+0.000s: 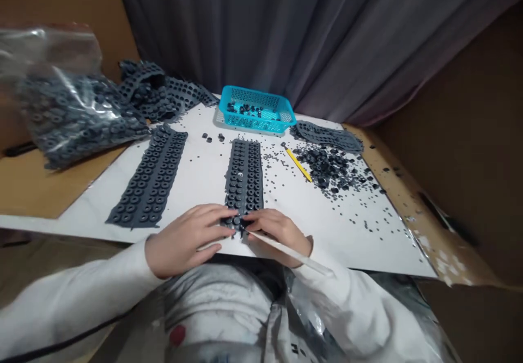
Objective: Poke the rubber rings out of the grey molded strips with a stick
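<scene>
A dark grey rubber sheet [245,175] with rows of round raised rings lies lengthwise in front of me, a small pale spot on its middle. At its near end, my left hand [192,237] rests with fingers stretched and apart, the fingertips touching the sheet's left edge. My right hand [281,235] is closed around a thin white stick-like tool [302,256]. Its tip is down at the sheet's near right corner, and its back end points toward my right sleeve. Exactly what the tip touches is hidden by the fingers.
A similar sheet [149,180] lies left, near a clear bag of grey parts [81,112] and heaped sheets [159,90]. Behind stands a blue basket [257,120] holding small dark pieces. Right are a yellow-handled tool [298,164], a dark pile [330,167] and a folded sheet [329,135].
</scene>
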Tool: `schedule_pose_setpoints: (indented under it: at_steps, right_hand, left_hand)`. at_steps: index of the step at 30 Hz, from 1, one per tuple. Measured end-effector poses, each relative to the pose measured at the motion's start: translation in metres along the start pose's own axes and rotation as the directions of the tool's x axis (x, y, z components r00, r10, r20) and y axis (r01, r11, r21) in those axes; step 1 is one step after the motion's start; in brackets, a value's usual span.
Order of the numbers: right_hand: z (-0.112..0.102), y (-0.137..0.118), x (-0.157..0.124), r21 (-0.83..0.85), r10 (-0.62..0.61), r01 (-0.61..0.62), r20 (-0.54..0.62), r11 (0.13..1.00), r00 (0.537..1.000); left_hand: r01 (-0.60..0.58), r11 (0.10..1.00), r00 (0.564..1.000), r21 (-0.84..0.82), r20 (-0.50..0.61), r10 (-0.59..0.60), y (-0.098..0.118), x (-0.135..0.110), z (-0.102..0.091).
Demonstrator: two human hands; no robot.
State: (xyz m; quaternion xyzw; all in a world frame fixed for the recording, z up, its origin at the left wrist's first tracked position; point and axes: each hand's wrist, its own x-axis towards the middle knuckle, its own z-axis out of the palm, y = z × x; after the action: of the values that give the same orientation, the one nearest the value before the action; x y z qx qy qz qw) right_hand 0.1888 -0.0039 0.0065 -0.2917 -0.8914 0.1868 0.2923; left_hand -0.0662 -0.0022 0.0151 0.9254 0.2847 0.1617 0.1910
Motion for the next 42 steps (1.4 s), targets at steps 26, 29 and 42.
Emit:
schedule_pose_setpoints:
  at_steps: [26, 29, 42]
  right_hand:
    - [0.027, -0.003, -0.006, -0.133, -0.045, 0.024, -0.162, 0.991, 0.986]
    - [0.027, 0.001, -0.004, -0.306, -0.129, 0.101, -0.072, 0.947, 0.989]
    - [0.029, 0.002, -0.002, -0.353, -0.152, 0.122, -0.056, 0.927, 0.987]
  left_hand:
    - [0.177, 0.967, 0.983, 0.185, -0.086, -0.164, 0.012, -0.011, 0.034]
    - [0.189, 0.960, 0.980, 0.209, -0.106, -0.170, 0.011, -0.011, 0.037]
    - [0.201, 0.957, 0.978, 0.208, -0.104, -0.183, 0.007, -0.010, 0.039]
